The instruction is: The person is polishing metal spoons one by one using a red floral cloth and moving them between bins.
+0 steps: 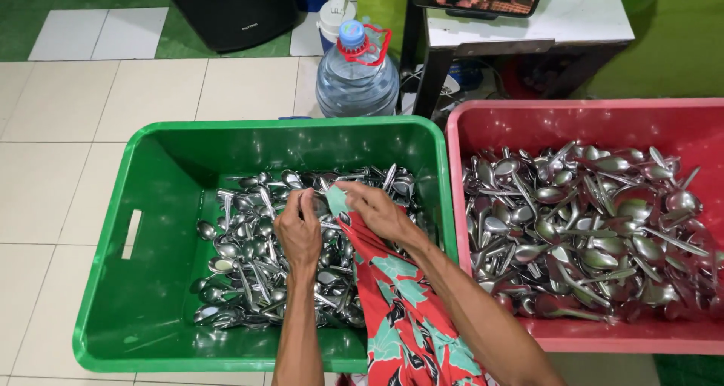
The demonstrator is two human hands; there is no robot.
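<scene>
- Hands meet over the middle of the green crate [151, 205], above its heap of spoons [256, 265].
- Left hand [298, 231] is curled, back to the camera, fingers bent inward toward the cloth [400, 303]; a spoon seems to be held in it, but the grip is hidden, so I cannot tell for sure.
- Right hand [377, 209] pinches the top end of the cloth between thumb and fingers, just beside the left hand, the two almost touching.
- Cloth is red with a teal leaf print; it runs from the pinch down along the right forearm to the bottom edge of the view, lying over the near rim of the green crate.
- Spoons in the green crate are steel, piled loosely in the right and middle part; the left part of the crate floor shows bare green plastic.
- Red crate [588, 114] stands touching the green one on its right side and holds a fuller pile of the same steel spoons, spread across nearly all of its floor.
- Water bottle [357, 76], large and clear with a blue cap and red handle ring, stands on the tiled floor just behind the green crate.
- Table [573, 20] with a white top and dark legs stands behind the red crate, near the bottle.
- Both crates rest on pale floor tiles.
</scene>
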